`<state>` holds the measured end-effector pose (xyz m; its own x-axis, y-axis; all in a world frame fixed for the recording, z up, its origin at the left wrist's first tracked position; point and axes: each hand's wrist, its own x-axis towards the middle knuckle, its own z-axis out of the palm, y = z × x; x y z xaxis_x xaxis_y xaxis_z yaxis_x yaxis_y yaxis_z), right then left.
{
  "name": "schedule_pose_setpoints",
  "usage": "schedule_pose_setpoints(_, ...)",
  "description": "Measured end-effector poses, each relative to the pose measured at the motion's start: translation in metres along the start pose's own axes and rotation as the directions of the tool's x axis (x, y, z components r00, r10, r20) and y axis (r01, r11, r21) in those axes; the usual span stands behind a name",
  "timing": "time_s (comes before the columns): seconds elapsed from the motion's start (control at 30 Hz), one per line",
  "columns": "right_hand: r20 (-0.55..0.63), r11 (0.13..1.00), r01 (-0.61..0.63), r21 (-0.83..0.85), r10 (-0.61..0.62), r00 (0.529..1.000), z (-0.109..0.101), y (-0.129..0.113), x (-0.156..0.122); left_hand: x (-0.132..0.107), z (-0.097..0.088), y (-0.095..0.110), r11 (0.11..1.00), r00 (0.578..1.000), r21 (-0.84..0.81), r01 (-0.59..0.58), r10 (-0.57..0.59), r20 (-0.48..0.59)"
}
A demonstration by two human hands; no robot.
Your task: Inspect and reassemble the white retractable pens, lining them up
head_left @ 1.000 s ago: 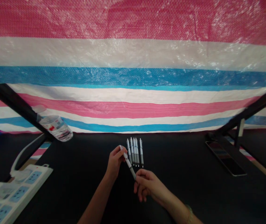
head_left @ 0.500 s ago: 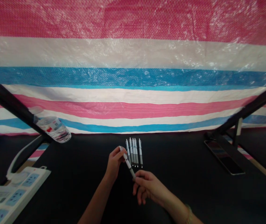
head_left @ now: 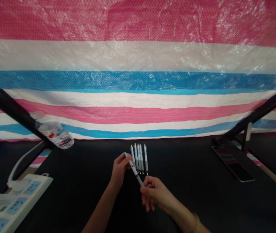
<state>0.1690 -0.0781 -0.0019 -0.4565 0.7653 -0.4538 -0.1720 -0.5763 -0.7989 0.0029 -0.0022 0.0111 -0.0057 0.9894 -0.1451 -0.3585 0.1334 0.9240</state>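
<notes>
A white pen with a grey grip (head_left: 136, 173) is held slantwise between my two hands, above the black table. My left hand (head_left: 120, 169) pinches its upper white end between thumb and fingers. At the lower grey end, my right hand (head_left: 154, 193) closes thumb and forefinger on the tip, which the fingers hide. The other right fingers curl loosely below. Just beyond the held pen, several similar white and grey pens (head_left: 139, 158) lie side by side in a row, tips toward me; the rightmost lies slightly apart.
On the left are a white power strip (head_left: 19, 202) with a plugged cable and a tilted clear water bottle (head_left: 58, 134). A phone (head_left: 232, 163) lies at the right beside a black frame bar (head_left: 251, 119). Behind the black table (head_left: 188, 168) hangs a striped plastic sheet (head_left: 138, 115).
My right hand has shifted slightly right with the pen's grey end. My left hand has barely moved, and both hands keep hold of the pen.
</notes>
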Motion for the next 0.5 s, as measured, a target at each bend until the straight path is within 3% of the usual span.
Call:
schedule_pose_setpoints(0.27,-0.061,0.996,0.028,-0.082,-0.033,0.998,0.006,0.000,-0.001,0.007,-0.014,0.009,0.989,0.971,-0.133,-0.059,0.026,-0.238)
schedule_pose_setpoints(0.5,-0.056,0.996,0.036,-0.084,-0.040,0.998,0.007,-0.001,-0.001,0.015,-0.029,0.015,0.969,0.937,-0.226,-0.099,0.014,-0.350)
